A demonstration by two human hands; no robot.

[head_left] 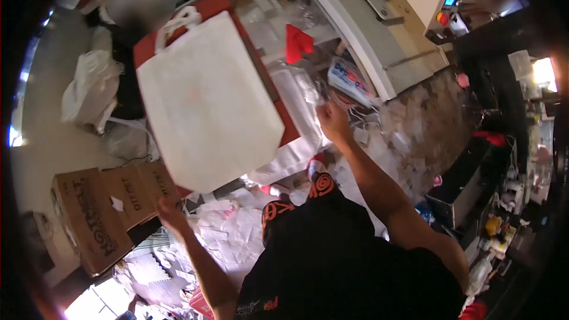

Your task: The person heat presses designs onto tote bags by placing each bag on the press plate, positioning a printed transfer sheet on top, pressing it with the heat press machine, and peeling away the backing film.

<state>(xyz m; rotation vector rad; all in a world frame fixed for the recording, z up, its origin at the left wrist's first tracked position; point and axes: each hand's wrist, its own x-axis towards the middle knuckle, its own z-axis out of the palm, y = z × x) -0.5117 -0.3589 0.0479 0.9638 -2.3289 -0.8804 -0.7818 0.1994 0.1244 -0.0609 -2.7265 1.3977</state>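
Observation:
A large cream-white bag [207, 101] with cut lower corners and white handles lies flat on a reddish-brown surface [214, 3]. My left hand [170, 213] is below the bag's lower left corner, beside the cardboard boxes, apart from the bag; whether its fingers hold anything is too dim to tell. To the right of the bag my right hand [332, 120] is closed, near a shiny clear plastic sheet [296, 92] and a printed package [349, 77]. What it holds, if anything, cannot be made out.
Cardboard boxes [98, 213] stand at the left, under a white plastic bag [92, 92]. White scraps [222, 231] cover the floor around my feet. A red cloth [298, 43] lies beyond the plastic. A machine [441, 6] with a lit display is at the upper right, a black box [468, 184] at the right.

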